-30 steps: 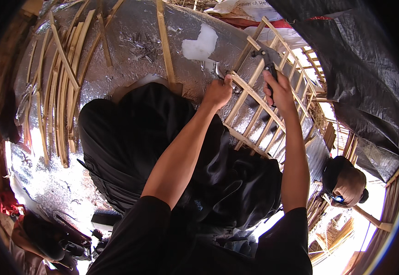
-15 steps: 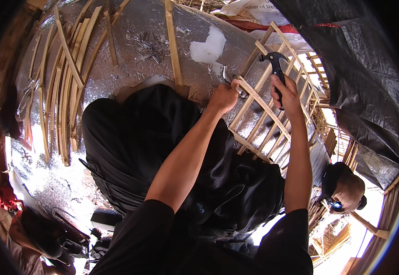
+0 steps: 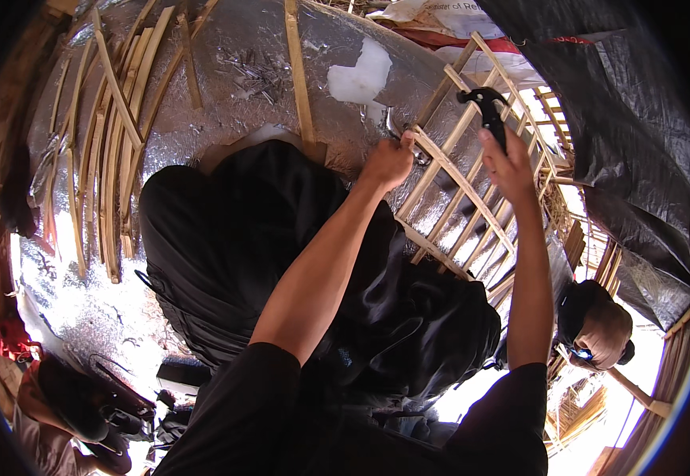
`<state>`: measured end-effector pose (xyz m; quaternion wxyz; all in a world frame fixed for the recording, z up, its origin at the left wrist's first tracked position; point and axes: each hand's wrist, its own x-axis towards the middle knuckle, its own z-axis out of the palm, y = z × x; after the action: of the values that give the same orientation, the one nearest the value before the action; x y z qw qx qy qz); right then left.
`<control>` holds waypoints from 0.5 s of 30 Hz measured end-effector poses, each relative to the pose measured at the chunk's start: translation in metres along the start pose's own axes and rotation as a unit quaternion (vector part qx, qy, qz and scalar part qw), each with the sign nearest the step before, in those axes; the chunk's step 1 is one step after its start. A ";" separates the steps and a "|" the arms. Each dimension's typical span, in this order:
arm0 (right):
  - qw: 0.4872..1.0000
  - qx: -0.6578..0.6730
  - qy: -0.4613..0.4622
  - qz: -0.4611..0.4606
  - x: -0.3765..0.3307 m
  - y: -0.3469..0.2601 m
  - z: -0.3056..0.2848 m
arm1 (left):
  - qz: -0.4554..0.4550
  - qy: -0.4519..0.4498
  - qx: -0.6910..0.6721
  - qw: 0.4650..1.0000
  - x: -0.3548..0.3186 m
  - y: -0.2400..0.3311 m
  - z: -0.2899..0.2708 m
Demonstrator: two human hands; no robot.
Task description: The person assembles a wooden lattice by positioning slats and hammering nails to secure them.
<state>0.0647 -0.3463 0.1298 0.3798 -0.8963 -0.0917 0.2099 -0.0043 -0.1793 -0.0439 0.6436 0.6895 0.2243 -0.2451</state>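
Observation:
A lattice of thin wooden slats (image 3: 468, 189) lies in front of me, right of the middle, beside my bent legs in black trousers. My left hand (image 3: 390, 164) is closed at the near-left end of its crossing slat, thumb pressed against the wood. Whether a nail sits between those fingertips is too small to tell. In my right hand (image 3: 508, 168) is a black claw hammer (image 3: 488, 107), gripped by the handle. Its head is raised over the lattice, up and right of my left hand, and apart from the wood.
Shiny silver sheeting (image 3: 226, 119) covers the ground, with a scatter of nails (image 3: 257, 79) on it. A bundle of long wooden strips (image 3: 115, 159) lies to the left. Dark tarpaulin (image 3: 622, 119) hangs at the right. Other people are at the lower right (image 3: 596, 325) and lower left (image 3: 59, 404).
My right hand has shifted a little to the right with the hammer, whose handle now tilts differently. The crossing slat's far end has moved slightly right and down. My left hand has stayed nearly still.

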 end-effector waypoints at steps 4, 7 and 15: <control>0.977 -0.193 -0.092 0.000 0.006 0.013 0.002 | -0.001 -0.021 -0.010 1.000 0.004 0.022 -0.001; 0.992 -0.128 -0.009 -0.019 -0.004 -0.005 0.002 | -0.037 -0.020 -0.025 0.999 -0.006 0.006 -0.007; 0.989 -0.144 0.023 -0.034 -0.018 0.002 0.020 | -0.033 -0.032 -0.012 0.999 -0.006 -0.002 -0.005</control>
<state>0.0395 -0.3408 0.1221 0.2556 -0.9426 -0.1430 0.1606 -0.0102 -0.1738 -0.0415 0.6503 0.6657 0.2287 -0.2857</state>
